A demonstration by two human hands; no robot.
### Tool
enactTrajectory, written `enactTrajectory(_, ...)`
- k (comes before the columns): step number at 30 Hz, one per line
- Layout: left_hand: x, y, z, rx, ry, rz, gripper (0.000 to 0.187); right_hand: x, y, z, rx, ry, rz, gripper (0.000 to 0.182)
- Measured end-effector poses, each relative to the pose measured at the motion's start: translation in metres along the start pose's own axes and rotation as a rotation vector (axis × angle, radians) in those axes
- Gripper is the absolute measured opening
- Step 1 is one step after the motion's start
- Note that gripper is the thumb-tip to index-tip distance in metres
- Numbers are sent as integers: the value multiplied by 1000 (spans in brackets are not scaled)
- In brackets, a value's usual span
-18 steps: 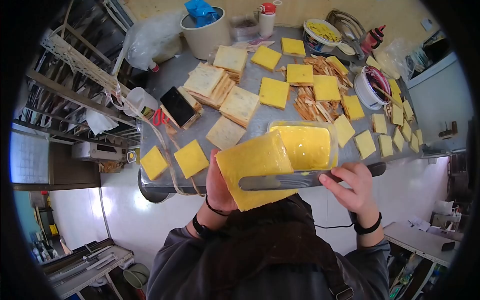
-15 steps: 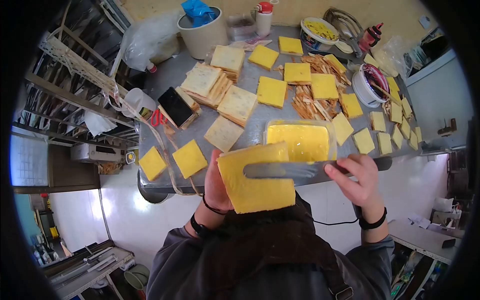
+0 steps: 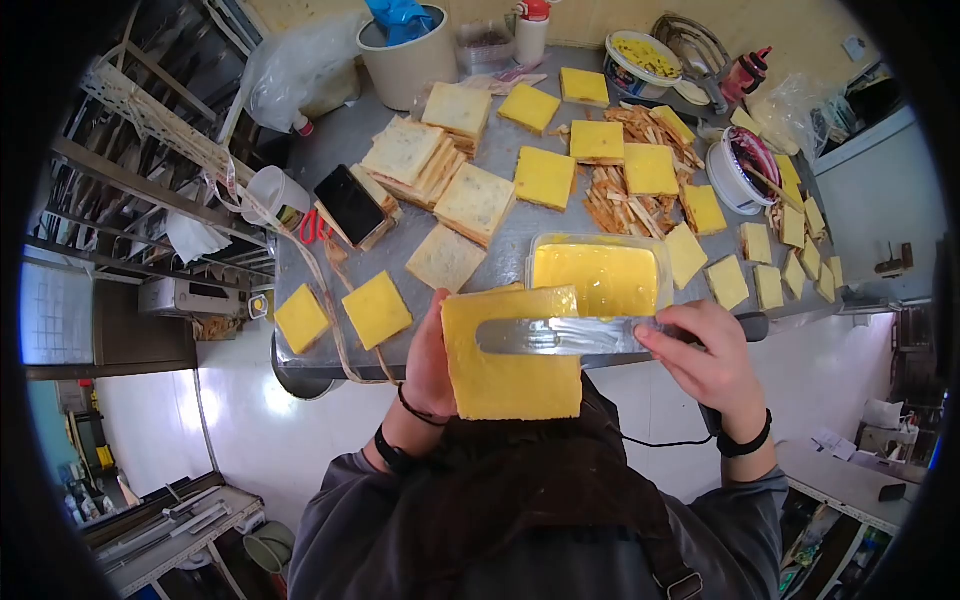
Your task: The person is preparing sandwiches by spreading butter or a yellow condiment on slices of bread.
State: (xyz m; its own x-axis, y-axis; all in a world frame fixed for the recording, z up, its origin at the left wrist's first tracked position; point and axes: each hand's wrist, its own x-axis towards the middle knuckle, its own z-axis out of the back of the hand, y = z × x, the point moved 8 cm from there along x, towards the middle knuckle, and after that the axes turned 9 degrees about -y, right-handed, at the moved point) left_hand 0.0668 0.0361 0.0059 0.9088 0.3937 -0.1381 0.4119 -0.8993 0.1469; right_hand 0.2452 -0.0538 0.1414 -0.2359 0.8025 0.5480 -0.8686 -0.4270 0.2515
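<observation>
My left hand [image 3: 430, 365] is closed on the side of a square sandwich [image 3: 515, 387], held up before my chest with its face coated in smooth yellow spread. In my right hand [image 3: 715, 360] is a spreading spatula [image 3: 560, 336], its shiny metal blade lying level across the upper part of the yellow face. The fingers pinch the blade close to its dark handle [image 3: 750, 327]. Just behind the sandwich stands a clear plastic tub [image 3: 645, 250] of yellow spread. The left fingers behind the sandwich are hidden.
Stacked plain sandwiches [image 3: 405, 155] and a black phone [image 3: 350, 205] occupy the table's left half. Yellow-topped squares [image 3: 545, 180] surround a heap of cut crusts [image 3: 625, 205]. A white bucket [image 3: 735, 190] with dark red contents stands right. Red scissors [image 3: 315, 228] lie left.
The spatula blade has shifted slightly left and tilted, so its face now catches the light. The held sandwich has turned a little and sits more upright in my left hand.
</observation>
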Motion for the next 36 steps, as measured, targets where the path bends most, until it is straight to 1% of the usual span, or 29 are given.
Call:
enactTrajectory(2, -1, -12, 14, 102, -102, -55, 68, -6, 3, -2, 36, 45, 35, 35)
enactTrajectory(5, -3, -25, 18, 241, -379, -168, 68, -9, 16, -2, 79, 109, 59, 32)
enactTrajectory(9, -4, -33, 14, 270, -428, -213, 71, -10, 28, 4, 73, 78, 115, 32)
enactTrajectory(12, 0, -20, -17, 42, 46, -116, 73, -7, 32, 8, 27, 7, 125, 32)
enactTrajectory(14, -1, -14, -15, 27, 20, -135, 75, -5, 38, 6, -46, -58, 133, 32)
enactTrajectory(17, 1, -6, -11, 6, -16, -185, 74, -8, 43, -8, -18, -161, 37, 32)
enactTrajectory(18, 2, -5, -7, -1, -27, -208, 73, -7, 48, -13, -1, -178, 39, 33)
enactTrajectory(21, 5, -2, -3, 23, 57, -263, 70, -13, 63, -34, 4, -231, 0, 32)
enactTrajectory(22, 6, -1, -2, 6, 39, -272, 69, -13, 65, -39, 2, -211, -28, 30)
enactTrajectory(24, 7, 1, -3, -25, 2, -288, 67, -12, 62, -48, -29, -226, -99, 32)
enactTrajectory(26, 8, 0, -2, -50, 41, -286, 67, -10, 55, -48, -49, -242, -160, 35)
enactTrajectory(27, 8, 0, -2, -64, 59, -284, 67, -9, 51, -45, -78, -250, -162, 35)
enactTrajectory(30, 8, 2, 1, -17, 6, -289, 67, -3, 34, -36, -152, -279, -187, 39)
enactTrajectory(33, 9, 6, -7, 20, -4, -260, 68, 1, 18, -29, -223, -318, -208, 41)
enactTrajectory(36, 10, 7, -10, 9, -45, -234, 69, 6, 2, -25, -288, -328, -255, 42)
